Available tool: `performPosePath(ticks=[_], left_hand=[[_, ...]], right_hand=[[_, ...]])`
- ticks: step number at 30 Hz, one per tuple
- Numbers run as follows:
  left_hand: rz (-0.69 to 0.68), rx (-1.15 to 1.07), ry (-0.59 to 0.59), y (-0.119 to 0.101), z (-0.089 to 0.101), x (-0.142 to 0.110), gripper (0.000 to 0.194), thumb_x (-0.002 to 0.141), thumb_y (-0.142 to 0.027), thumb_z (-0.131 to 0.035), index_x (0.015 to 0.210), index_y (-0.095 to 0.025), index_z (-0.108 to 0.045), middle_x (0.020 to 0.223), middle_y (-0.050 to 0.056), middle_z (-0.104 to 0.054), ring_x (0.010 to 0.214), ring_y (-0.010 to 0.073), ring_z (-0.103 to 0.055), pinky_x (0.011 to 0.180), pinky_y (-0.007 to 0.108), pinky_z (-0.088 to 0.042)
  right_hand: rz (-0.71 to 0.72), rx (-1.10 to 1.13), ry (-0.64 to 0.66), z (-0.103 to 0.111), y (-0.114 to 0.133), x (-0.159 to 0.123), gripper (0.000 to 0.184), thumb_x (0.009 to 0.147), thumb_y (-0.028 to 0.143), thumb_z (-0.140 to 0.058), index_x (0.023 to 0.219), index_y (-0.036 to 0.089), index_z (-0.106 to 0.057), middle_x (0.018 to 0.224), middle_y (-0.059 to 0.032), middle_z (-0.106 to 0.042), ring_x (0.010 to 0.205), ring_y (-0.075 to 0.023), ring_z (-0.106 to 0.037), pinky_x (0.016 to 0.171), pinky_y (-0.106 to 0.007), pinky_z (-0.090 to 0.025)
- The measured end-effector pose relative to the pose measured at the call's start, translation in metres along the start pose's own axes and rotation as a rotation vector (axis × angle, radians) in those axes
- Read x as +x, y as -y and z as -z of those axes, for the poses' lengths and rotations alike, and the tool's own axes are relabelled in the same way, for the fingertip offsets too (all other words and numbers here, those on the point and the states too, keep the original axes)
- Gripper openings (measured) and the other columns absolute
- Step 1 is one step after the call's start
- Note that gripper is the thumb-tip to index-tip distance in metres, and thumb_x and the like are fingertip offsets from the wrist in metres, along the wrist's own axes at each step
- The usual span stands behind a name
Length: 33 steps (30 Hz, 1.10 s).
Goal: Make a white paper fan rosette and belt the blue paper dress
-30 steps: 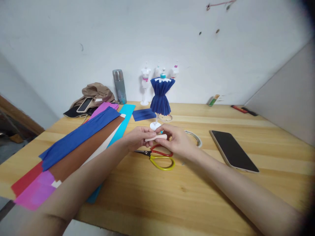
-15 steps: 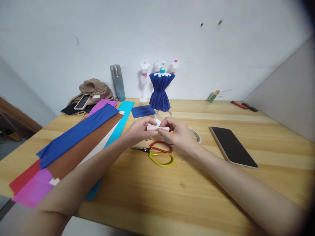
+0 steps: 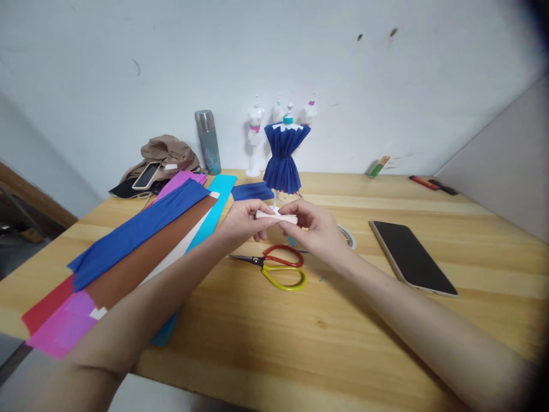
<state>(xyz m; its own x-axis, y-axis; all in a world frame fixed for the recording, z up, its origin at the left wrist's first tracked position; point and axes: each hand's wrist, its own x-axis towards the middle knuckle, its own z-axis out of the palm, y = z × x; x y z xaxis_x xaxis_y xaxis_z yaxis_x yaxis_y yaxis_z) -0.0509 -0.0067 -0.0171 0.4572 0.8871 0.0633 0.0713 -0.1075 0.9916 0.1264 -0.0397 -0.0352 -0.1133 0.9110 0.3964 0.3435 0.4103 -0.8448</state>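
A small strip of white folded paper [image 3: 277, 218] is pinched between both hands above the table. My left hand [image 3: 249, 219] grips its left end, and my right hand [image 3: 311, 224] grips its right end, thumbs nearly meeting below the middle. Just behind the hands stands a small dress form in a pleated dark blue paper dress [image 3: 283, 163] with a teal neck band. Scissors [image 3: 274, 265] with one red and one yellow handle lie on the table under the hands, blades to the left. A roll of tape [image 3: 347, 236] lies partly hidden behind my right hand.
Coloured paper sheets [image 3: 124, 246] overlap along the left side. A large phone [image 3: 412, 256] lies at the right. At the back are a flask [image 3: 208, 143], a brown cloth bundle [image 3: 171, 151], white mini dress forms [image 3: 255, 137] and a green tube [image 3: 379, 167].
The paper strip is tilted differently, so its layered folded edge shows more. Both hands keep their grip on it. The whole view has shifted slightly.
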Motion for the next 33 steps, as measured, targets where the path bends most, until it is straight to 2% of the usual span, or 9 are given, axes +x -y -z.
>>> performPosePath(ticks=[4, 8, 13, 16, 19, 24, 27, 30, 33], left_hand=[[0.011, -0.005, 0.019, -0.001, -0.001, -0.001, 0.019, 0.072, -0.021, -0.078, 0.083, -0.012, -0.064, 0.047, -0.004, -0.059, 0.043, 0.0076, -0.055, 0.045, 0.017, -0.044], [-0.038, 0.029, 0.030, 0.001, -0.002, 0.000, 0.026, 0.067, -0.025, -0.081, 0.087, -0.012, -0.069, 0.062, -0.001, -0.065, 0.051, 0.0079, -0.057, 0.049, 0.019, -0.047], [-0.146, 0.235, -0.001, 0.005, 0.002, 0.003, 0.020, 0.078, -0.030, -0.071, 0.087, -0.012, -0.074, 0.064, -0.001, -0.063, 0.056, 0.0095, -0.055, 0.052, 0.021, -0.044], [-0.272, 0.401, -0.025, 0.004, 0.004, 0.004, 0.017, 0.081, -0.024, -0.066, 0.092, -0.015, -0.075, 0.080, 0.004, -0.071, 0.077, 0.0153, -0.064, 0.071, 0.026, -0.051], [-0.402, 0.555, 0.007, 0.001, 0.002, 0.001, 0.016, 0.086, -0.022, -0.060, 0.091, -0.018, -0.074, 0.098, 0.007, -0.073, 0.097, 0.0188, -0.064, 0.089, 0.030, -0.047], [-0.354, 0.724, 0.078, -0.003, 0.000, -0.004, 0.025, 0.094, -0.027, -0.050, 0.076, -0.018, -0.065, 0.075, 0.001, -0.065, 0.075, 0.0165, -0.057, 0.072, 0.026, -0.041], [-0.345, 0.762, 0.070, -0.002, 0.001, -0.004, 0.027, 0.092, -0.023, -0.050, 0.065, -0.018, -0.054, 0.064, -0.001, -0.055, 0.065, 0.0141, -0.048, 0.063, 0.025, -0.034], [-0.253, 0.647, 0.093, -0.001, 0.003, -0.002, 0.030, 0.090, -0.019, -0.048, 0.060, -0.018, -0.050, 0.057, -0.002, -0.050, 0.058, 0.0125, -0.046, 0.058, 0.024, -0.033], [-0.112, 0.423, 0.110, -0.001, 0.002, 0.000, 0.027, 0.090, -0.020, -0.049, 0.064, -0.017, -0.054, 0.055, -0.002, -0.050, 0.052, 0.0107, -0.048, 0.053, 0.021, -0.038]], right_hand=[[0.000, -0.037, 0.002, 0.001, 0.000, 0.000, 0.011, 0.081, 0.034, -0.062, 0.080, 0.023, -0.061, 0.070, -0.0021, -0.063, 0.059, -0.0179, -0.057, 0.054, -0.032, -0.045], [0.037, -0.119, -0.014, 0.002, 0.000, -0.001, 0.008, 0.081, 0.030, -0.061, 0.078, 0.023, -0.061, 0.067, -0.0016, -0.062, 0.057, -0.0181, -0.055, 0.054, -0.032, -0.043], [0.122, -0.226, -0.007, 0.003, 0.002, -0.003, 0.008, 0.083, 0.026, -0.057, 0.078, 0.022, -0.062, 0.067, -0.0016, -0.062, 0.058, -0.0179, -0.055, 0.056, -0.032, -0.042], [0.156, -0.241, -0.002, 0.006, 0.003, -0.003, 0.010, 0.085, 0.027, -0.058, 0.078, 0.022, -0.063, 0.069, -0.0019, -0.064, 0.059, -0.0172, -0.054, 0.057, -0.032, -0.041], [0.165, -0.235, 0.011, 0.008, 0.006, -0.003, 0.011, 0.086, 0.028, -0.058, 0.078, 0.022, -0.063, 0.071, -0.0026, -0.065, 0.061, -0.0177, -0.054, 0.059, -0.032, -0.042], [0.189, -0.253, 0.067, 0.015, 0.015, -0.001, 0.014, 0.086, 0.032, -0.059, 0.080, 0.021, -0.065, 0.071, -0.0028, -0.065, 0.060, -0.0162, -0.053, 0.059, -0.031, -0.042], [0.122, -0.285, 0.150, 0.036, 0.018, 0.005, 0.015, 0.085, 0.033, -0.060, 0.085, 0.020, -0.066, 0.072, -0.0029, -0.064, 0.062, -0.0163, -0.056, 0.060, -0.031, -0.043], [-0.010, -0.533, 0.254, 0.067, 0.009, 0.015, 0.010, 0.084, 0.026, -0.062, 0.078, 0.020, -0.067, 0.072, -0.0037, -0.068, 0.062, -0.0165, -0.057, 0.061, -0.031, -0.041], [-0.171, -0.740, 0.380, 0.087, -0.013, 0.020, 0.018, 0.069, 0.020, -0.076, 0.055, 0.020, -0.065, 0.050, -0.0008, -0.058, 0.045, -0.0123, -0.043, 0.052, -0.031, -0.030]])
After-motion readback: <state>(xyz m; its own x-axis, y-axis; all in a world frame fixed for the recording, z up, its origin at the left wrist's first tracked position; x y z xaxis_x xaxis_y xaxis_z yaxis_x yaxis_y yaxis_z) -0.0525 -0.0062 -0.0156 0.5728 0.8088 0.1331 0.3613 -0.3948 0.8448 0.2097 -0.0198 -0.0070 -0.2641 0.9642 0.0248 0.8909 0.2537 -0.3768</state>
